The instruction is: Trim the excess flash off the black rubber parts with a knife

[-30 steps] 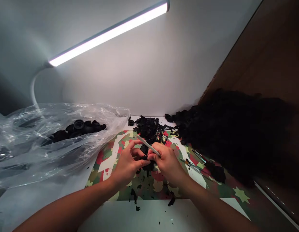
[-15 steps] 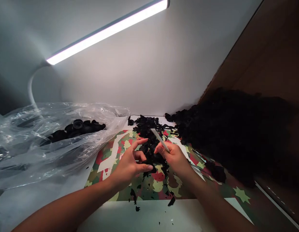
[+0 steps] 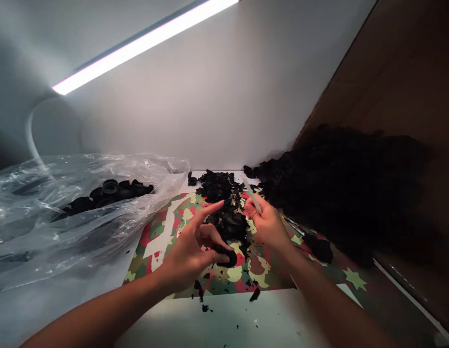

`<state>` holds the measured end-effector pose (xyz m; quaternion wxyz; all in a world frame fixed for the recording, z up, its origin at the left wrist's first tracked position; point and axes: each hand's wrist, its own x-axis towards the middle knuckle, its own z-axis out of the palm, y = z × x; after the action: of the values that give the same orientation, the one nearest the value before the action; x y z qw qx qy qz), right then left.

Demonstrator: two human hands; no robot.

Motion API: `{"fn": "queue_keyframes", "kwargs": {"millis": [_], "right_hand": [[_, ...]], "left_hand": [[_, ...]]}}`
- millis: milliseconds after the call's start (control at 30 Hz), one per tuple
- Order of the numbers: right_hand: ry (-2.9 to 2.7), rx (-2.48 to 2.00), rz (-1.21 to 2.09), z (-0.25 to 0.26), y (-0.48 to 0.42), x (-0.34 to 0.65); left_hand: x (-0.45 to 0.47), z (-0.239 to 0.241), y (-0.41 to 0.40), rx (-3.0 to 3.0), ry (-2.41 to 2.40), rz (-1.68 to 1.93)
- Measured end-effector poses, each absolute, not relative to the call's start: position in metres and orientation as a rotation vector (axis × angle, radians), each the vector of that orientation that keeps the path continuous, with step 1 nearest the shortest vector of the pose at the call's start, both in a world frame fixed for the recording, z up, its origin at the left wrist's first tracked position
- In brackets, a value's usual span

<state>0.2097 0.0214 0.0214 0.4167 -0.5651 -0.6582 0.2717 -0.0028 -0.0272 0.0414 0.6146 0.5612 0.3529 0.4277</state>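
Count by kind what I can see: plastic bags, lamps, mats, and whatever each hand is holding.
Clear plastic bag: 1
White light-bar lamp: 1
Camouflage-print mat: 1
Thin white stick, in right hand: 1
Small black round part, in left hand: 1
Total: 5

The bag (image 3: 65, 212) is clear, glossy, crinkled plastic. The disc (image 3: 227, 256) and scraps (image 3: 217, 186) look matt black and rubber-like. The mat (image 3: 162, 237) is smooth, with a printed camouflage face. The tool (image 3: 251, 194) looks pale and smooth. The panel (image 3: 391, 87) is matt brown and wood-like.
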Motion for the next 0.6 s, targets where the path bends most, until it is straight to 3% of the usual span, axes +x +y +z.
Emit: {"fn": "queue_keyframes", "kwargs": {"millis": [200, 600], "right_hand": [[-1.750, -1.379, 0.923, 0.024, 0.010, 0.206], [-1.426, -0.977, 1.469, 0.020, -0.002, 0.189]], "left_hand": [[-0.007, 0.032, -0.011, 1.145, 0.811, 1.166], [-0.007, 0.021, -0.003, 1.005, 0.748, 1.233]]}}
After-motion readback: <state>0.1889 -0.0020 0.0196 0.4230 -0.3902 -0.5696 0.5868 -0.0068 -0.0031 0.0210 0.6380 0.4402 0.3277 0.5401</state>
